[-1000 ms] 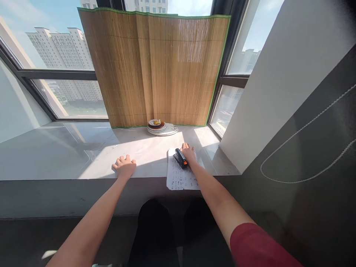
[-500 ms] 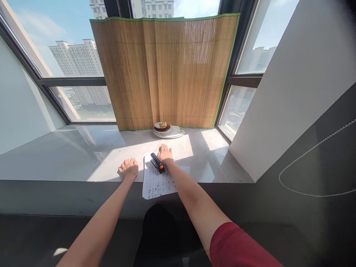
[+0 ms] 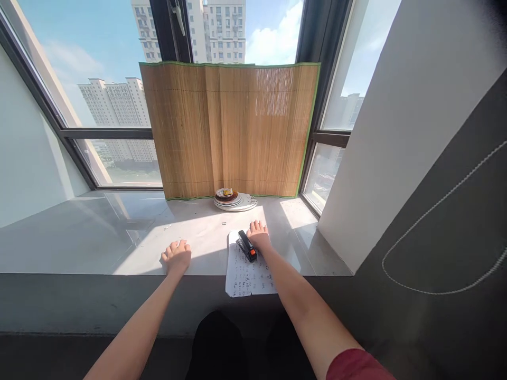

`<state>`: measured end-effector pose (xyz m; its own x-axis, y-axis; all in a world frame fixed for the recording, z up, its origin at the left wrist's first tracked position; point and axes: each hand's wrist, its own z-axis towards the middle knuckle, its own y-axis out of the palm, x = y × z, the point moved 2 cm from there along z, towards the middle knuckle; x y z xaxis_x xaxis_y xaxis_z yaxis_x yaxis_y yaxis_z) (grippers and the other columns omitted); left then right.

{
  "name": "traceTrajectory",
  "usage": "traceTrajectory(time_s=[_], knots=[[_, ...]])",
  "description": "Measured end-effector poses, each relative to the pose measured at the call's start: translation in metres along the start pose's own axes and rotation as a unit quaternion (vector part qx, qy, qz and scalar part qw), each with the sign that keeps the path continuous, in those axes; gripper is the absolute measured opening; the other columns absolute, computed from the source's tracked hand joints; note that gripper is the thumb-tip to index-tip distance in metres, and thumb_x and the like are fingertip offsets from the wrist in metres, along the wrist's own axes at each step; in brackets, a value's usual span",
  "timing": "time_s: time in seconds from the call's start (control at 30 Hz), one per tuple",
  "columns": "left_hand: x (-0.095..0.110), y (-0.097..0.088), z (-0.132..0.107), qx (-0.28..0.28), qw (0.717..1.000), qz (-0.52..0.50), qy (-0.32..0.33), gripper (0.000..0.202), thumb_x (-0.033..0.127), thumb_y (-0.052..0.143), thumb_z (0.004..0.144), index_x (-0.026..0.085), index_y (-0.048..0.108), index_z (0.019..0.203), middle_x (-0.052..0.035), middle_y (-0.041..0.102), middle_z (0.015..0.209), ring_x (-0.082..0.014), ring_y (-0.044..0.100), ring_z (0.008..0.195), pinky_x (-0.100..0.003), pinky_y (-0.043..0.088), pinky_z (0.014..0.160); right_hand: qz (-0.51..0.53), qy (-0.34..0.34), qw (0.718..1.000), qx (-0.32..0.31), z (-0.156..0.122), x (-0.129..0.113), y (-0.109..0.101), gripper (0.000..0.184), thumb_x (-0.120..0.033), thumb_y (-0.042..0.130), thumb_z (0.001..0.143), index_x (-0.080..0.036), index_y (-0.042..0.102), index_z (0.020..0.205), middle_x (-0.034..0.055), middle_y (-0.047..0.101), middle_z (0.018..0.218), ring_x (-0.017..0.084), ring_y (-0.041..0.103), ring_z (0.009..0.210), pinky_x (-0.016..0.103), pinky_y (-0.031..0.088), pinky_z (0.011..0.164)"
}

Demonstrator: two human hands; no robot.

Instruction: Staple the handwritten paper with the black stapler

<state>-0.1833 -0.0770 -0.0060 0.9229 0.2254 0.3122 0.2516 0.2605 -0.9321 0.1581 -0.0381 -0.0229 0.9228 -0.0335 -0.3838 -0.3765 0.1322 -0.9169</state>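
Observation:
My right hand point(image 3: 259, 236) lies on the upper right part of a sheet of paper point(image 3: 240, 279) with handwriting on it, its fingers stretched forward. On the same sheet, just left of that hand, rests a black stapler point(image 3: 247, 247) with an orange patch at its near end. The sheet's lower end hangs over the front edge of the sill. Well to the left, my left hand point(image 3: 176, 257) rests on the bare sill, fingers loosely bent and apart, holding nothing. A tiny dark piece point(image 3: 224, 223), too small to name, lies beyond the paper.
Stacked plates point(image 3: 233, 203) stand at the back of the pale windowsill point(image 3: 134, 248). Behind them a bamboo mat point(image 3: 233, 132) leans upright against the window. A white wall point(image 3: 356, 174) bounds the right side, with a hanging bead cord point(image 3: 412, 227) nearby.
My right hand has slid right, and the paper with the stapler on it has shifted right too. The tiny dark piece is now uncovered. The view has tilted up slightly.

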Motion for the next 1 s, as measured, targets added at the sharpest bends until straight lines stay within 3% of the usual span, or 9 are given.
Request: traceTrajectory(time_s=[0.13, 0.2, 0.33, 0.37, 0.47, 0.6, 0.7, 0.87, 1.0], knots=[[0.006, 0.0, -0.006, 0.02, 0.998, 0.043, 0.044, 0.051, 0.023, 0.03, 0.105, 0.012, 0.07, 0.135, -0.0271, 0.059, 0.147, -0.0411, 0.051, 0.14, -0.058, 0.034, 0.113, -0.012, 0.015, 1.0, 0.016, -0.004, 0.012, -0.004, 0.065, -0.033, 0.032, 0.107, -0.009, 0.037, 0.168, 0.0191, 0.027, 0.176, 0.032, 0.018, 0.167, 0.055, 0.011, 0.134], [0.017, 0.004, -0.01, 0.006, 0.995, 0.039, 0.087, 0.052, 0.018, 0.028, 0.104, 0.009, 0.071, 0.132, -0.0272, 0.061, 0.145, -0.039, 0.055, 0.137, -0.053, 0.038, 0.113, -0.012, 0.016, 1.0, 0.021, -0.003, 0.01, -0.004, 0.065, -0.034, 0.033, 0.107, -0.009, 0.038, 0.167, 0.0184, 0.029, 0.176, 0.032, 0.02, 0.167, 0.055, 0.012, 0.134], [0.066, 0.024, -0.026, -0.045, 0.975, 0.005, 0.217, 0.049, 0.025, 0.035, 0.106, 0.02, 0.065, 0.145, -0.0109, 0.058, 0.158, -0.0242, 0.052, 0.146, -0.035, 0.039, 0.12, -0.006, 0.02, 0.999, 0.033, 0.001, 0.008, -0.002, 0.064, -0.032, 0.035, 0.106, -0.009, 0.041, 0.166, 0.0195, 0.031, 0.175, 0.034, 0.022, 0.166, 0.057, 0.014, 0.134], [0.08, 0.031, -0.032, -0.062, 0.964, -0.005, 0.257, 0.05, 0.029, 0.038, 0.106, 0.025, 0.061, 0.151, -0.0063, 0.054, 0.163, -0.0229, 0.046, 0.153, -0.037, 0.035, 0.125, -0.004, 0.021, 0.999, 0.036, 0.001, 0.009, -0.001, 0.064, -0.031, 0.036, 0.106, -0.008, 0.041, 0.165, 0.02, 0.031, 0.175, 0.035, 0.022, 0.166, 0.057, 0.014, 0.134], [0.11, 0.047, -0.046, -0.131, 0.926, -0.012, 0.355, 0.054, 0.036, 0.036, 0.107, 0.026, 0.052, 0.158, -0.0063, 0.041, 0.172, -0.0287, 0.03, 0.163, -0.055, 0.023, 0.132, 0.007, 0.016, 0.999, 0.041, 0.002, 0.011, 0.001, 0.063, -0.03, 0.038, 0.105, -0.008, 0.043, 0.164, 0.02, 0.031, 0.175, 0.036, 0.023, 0.165, 0.057, 0.015, 0.133], [0.114, 0.05, -0.051, -0.147, 0.92, 0.024, 0.364, 0.061, 0.043, 0.035, 0.107, 0.024, 0.046, 0.164, -0.0092, 0.031, 0.177, -0.0336, 0.025, 0.165, -0.06, 0.018, 0.133, 0.04, 0.008, 0.997, 0.06, 0.002, 0.011, -0.002, 0.061, -0.031, 0.041, 0.104, -0.011, 0.048, 0.161, 0.0194, 0.035, 0.174, 0.035, 0.023, 0.165, 0.056, 0.016, 0.133], [0.111, 0.044, -0.05, -0.144, 0.92, 0.031, 0.363, 0.063, 0.043, 0.034, 0.106, 0.024, 0.045, 0.165, -0.0094, 0.026, 0.178, -0.0347, 0.024, 0.165, -0.061, 0.019, 0.133, 0.083, -0.007, 0.993, 0.08, 0.001, 0.009, -0.013, 0.054, -0.03, 0.043, 0.103, -0.019, 0.057, 0.154, 0.0153, 0.049, 0.167, 0.032, 0.033, 0.162, 0.058, 0.022, 0.131], [0.114, 0.04, -0.049, -0.161, 0.919, 0.025, 0.358, 0.063, 0.043, 0.035, 0.104, 0.026, 0.048, 0.164, -0.0054, 0.038, 0.174, -0.0346, 0.026, 0.164, -0.063, 0.02, 0.132, 0.162, -0.053, 0.979, 0.111, -0.03, 0.009, -0.03, 0.047, -0.04, 0.031, 0.108, -0.024, 0.066, 0.134, 0.0117, 0.069, 0.14, 0.025, 0.065, 0.13, 0.04, 0.052, 0.109], [0.116, 0.04, -0.048, -0.15, 0.923, 0.025, 0.354, 0.062, 0.042, 0.035, 0.104, 0.028, 0.048, 0.163, -0.0067, 0.039, 0.173, -0.034, 0.028, 0.164, -0.061, 0.02, 0.132, 0.164, -0.101, 0.976, 0.099, -0.069, 0.011, -0.021, 0.037, -0.053, 0.066, 0.092, -0.024, 0.069, 0.115, 0.0098, 0.072, 0.116, 0.027, 0.07, 0.102, 0.037, 0.057, 0.086]])
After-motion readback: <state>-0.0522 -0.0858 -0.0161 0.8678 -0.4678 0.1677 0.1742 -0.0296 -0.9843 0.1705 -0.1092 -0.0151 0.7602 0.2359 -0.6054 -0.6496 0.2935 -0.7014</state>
